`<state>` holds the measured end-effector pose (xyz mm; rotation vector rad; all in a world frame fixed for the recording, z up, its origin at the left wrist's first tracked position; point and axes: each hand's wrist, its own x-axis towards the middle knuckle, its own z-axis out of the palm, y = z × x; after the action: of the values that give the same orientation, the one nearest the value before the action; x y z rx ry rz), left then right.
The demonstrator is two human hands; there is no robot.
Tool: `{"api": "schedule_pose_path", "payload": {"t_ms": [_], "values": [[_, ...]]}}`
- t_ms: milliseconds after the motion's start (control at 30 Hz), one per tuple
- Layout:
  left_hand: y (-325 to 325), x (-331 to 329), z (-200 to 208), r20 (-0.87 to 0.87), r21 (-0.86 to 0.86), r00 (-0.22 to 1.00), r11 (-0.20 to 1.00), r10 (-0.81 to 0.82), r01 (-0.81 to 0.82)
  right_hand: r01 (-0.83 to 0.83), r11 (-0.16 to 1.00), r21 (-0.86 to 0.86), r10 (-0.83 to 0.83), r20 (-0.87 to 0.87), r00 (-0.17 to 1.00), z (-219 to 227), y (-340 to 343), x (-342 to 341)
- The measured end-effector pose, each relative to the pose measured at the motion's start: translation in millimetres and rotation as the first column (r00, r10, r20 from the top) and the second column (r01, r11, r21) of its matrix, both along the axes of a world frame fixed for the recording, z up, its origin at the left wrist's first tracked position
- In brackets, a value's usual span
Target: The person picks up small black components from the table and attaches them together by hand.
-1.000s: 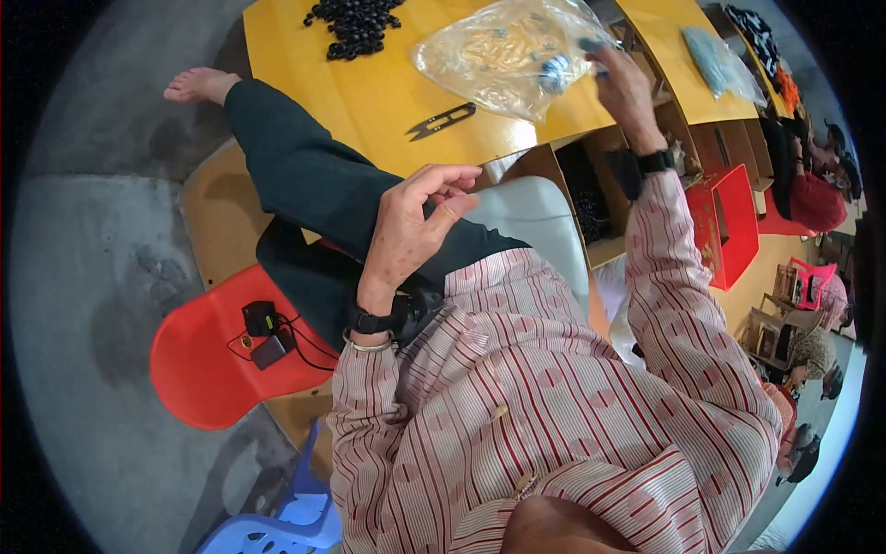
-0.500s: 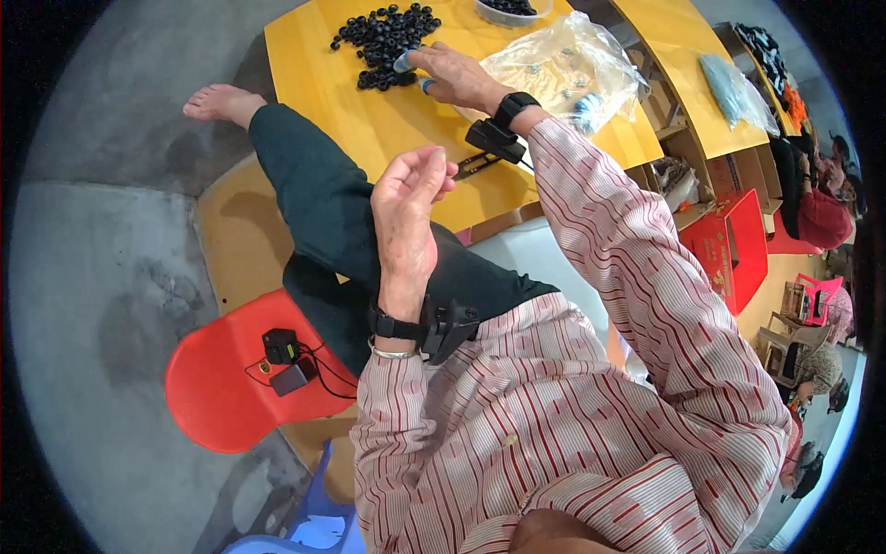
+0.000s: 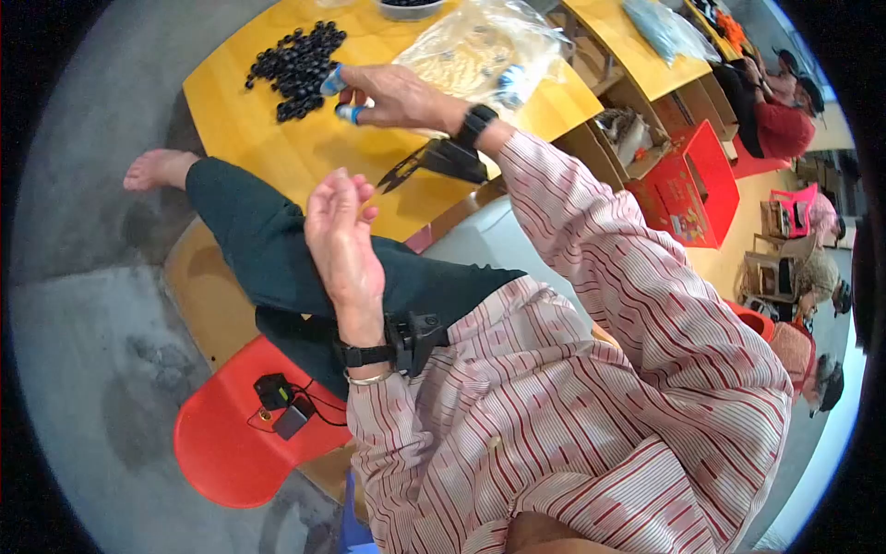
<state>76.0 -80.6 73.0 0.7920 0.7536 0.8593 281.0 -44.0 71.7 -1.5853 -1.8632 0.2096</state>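
My right hand [image 3: 392, 97] is over the yellow table, beside a pile of small black ring-like parts [image 3: 300, 69]. Blue coverings wrap its thumb and a fingertip, which stand apart with nothing visible between them. My left hand [image 3: 343, 240] is palm up above my dark-trousered leg, thumb against curled fingers; whatever they may hold is hidden. Between the hands, a slim dark pointed tool [image 3: 401, 173] lies on the table, partly behind the black device [image 3: 457, 162] at my right wrist. Beyond my right hand lies a clear plastic bag [image 3: 480, 46] with pale contents.
A clear tub [image 3: 411, 9] of black parts stands at the table's far edge. Rightward are open cardboard boxes [image 3: 637, 138] and a red box [image 3: 688, 189]. A red chair [image 3: 231, 443] with small black devices is at lower left. Other people sit far right.
My right hand has drawn back a little from the black parts, its thumb and fingertip now apart. My left hand stays curled. The whole view has shifted, with the table now further left.
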Motion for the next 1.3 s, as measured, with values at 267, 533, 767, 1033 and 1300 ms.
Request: {"api": "schedule_pose_path", "payload": {"t_ms": [267, 533, 767, 1033, 1300], "values": [[-3.0, 5.1, 2.4, 0.007, 0.040, 0.996, 0.995, -0.087, 0.087, -0.139, 0.990, 0.036, 0.142, -0.125, 0.982, 28.9, -87.8, -40.8], [-4.1, -1.8, -6.7, 0.024, 0.026, 0.997, 0.997, -0.079, 0.078, -0.073, 0.997, -0.010, 0.068, -0.254, 0.965, 34.9, -96.0, -16.7], [-8.0, 4.9, -0.6, 0.017, 0.057, 0.998, 0.996, -0.067, 0.066, 0.257, 0.966, -0.012, -0.255, 0.094, 0.962, -8.8, -84.3, 99.5], [-8.8, 2.0, -4.5, -0.026, 0.100, 0.995, 0.990, -0.095, 0.097, 0.193, 0.972, -0.136, -0.132, 0.363, 0.922, -6.3, -74.2, 79.7], [-11.6, 5.8, -4.5, -0.049, 0.147, 0.993, 0.982, -0.111, 0.117, 0.116, 0.992, -0.056, -0.076, 0.470, 0.879, -23.7, -67.0, 87.7]]}}
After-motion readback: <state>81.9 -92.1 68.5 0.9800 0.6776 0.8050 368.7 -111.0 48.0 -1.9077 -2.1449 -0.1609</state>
